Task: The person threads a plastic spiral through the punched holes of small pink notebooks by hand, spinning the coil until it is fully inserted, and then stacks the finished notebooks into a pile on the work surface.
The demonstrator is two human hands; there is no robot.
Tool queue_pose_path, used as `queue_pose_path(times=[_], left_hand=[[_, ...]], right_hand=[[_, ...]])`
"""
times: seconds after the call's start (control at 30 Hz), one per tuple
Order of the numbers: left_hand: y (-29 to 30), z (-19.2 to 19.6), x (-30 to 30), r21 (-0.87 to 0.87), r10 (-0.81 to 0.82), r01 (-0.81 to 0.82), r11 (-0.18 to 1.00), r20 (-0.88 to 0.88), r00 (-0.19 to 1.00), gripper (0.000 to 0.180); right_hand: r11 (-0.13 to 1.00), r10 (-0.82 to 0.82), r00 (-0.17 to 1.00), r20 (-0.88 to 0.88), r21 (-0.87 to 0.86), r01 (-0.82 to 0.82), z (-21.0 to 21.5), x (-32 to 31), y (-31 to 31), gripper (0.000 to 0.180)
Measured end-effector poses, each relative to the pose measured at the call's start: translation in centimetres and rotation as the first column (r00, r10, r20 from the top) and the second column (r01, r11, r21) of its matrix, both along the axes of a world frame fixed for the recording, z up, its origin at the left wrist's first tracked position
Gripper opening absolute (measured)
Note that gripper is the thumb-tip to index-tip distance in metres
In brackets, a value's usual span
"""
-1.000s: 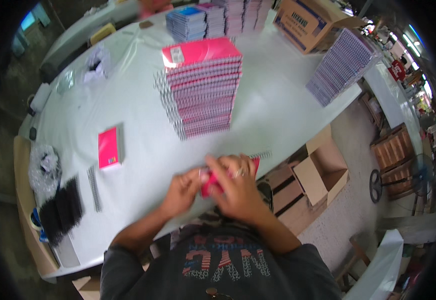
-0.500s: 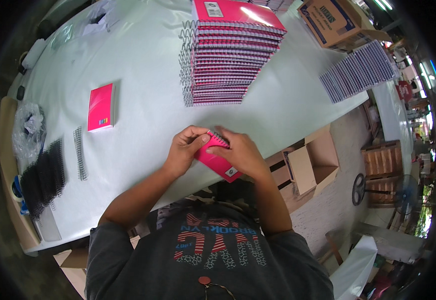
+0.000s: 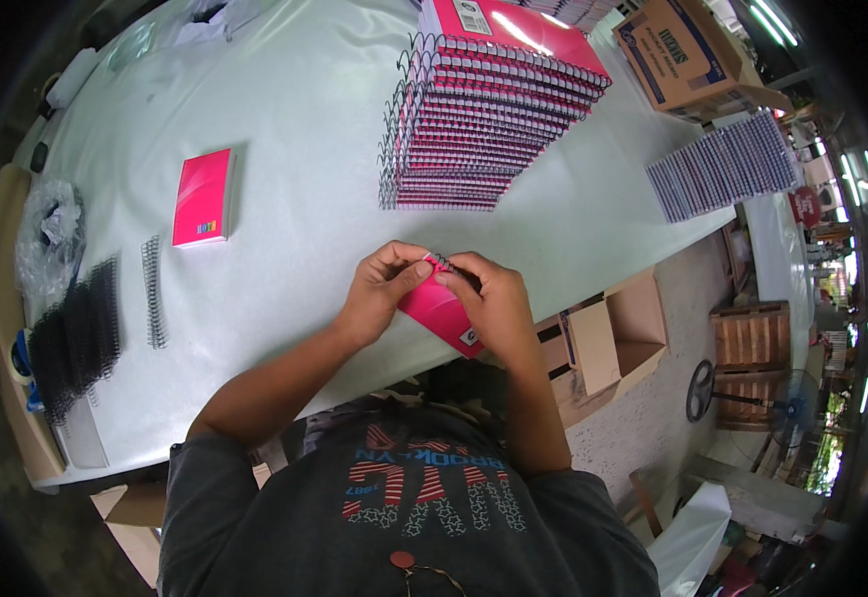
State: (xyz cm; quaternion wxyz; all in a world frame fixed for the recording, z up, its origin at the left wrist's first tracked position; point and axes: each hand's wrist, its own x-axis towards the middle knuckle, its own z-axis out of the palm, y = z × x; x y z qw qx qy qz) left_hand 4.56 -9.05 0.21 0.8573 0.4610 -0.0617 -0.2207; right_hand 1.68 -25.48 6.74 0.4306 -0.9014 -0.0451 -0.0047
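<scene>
Just above the near table edge I hold a small pink notebook (image 3: 438,316) with a black wire coil (image 3: 438,262) along its upper end. My left hand (image 3: 382,286) is closed on the notebook's upper left corner, thumb against the cover beside the coil. My right hand (image 3: 490,297) is closed at the coil's right part, its fingers hiding much of it. Beyond my hands stands a tall stack of coil-bound pink notebooks (image 3: 499,129). To the left lie a pink pad of sheets (image 3: 203,197) without a coil and a loose black coil (image 3: 154,294).
A heap of black coils (image 3: 76,333) and a clear plastic bag (image 3: 51,239) lie at the table's left. At the far right are a cardboard box (image 3: 683,55) and a row of bound notebooks (image 3: 723,167). An open carton (image 3: 608,343) stands below the right edge.
My right hand has shifted along the coil, its thumb and fingers now nearer my left hand. The view has turned slightly; the notebook remains between both hands.
</scene>
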Motion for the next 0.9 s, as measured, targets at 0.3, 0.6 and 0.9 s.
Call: queue_pose_path(times=[0.3,0.6,0.9], left_hand=[[0.2,0.5,0.0,-0.003,-0.038,0.038,0.999,-0.034,0.999,0.024],[1.1,0.0,1.0,-0.108,-0.181,0.181,0.978,0.011,0.983,0.019],[1.3,0.5,0.9,-0.025,-0.217,0.220,0.975,0.081,0.973,0.017]], right_hand=[[1.000,-0.013,0.998,0.054,0.028,0.012,-0.3,-0.1,0.0,0.018],[0.999,-0.041,0.984,0.174,0.043,0.034,0.2,-0.6,0.0,0.024],[0.998,-0.049,0.969,0.244,0.041,0.040,0.3,-1.0,-0.1,0.023]])
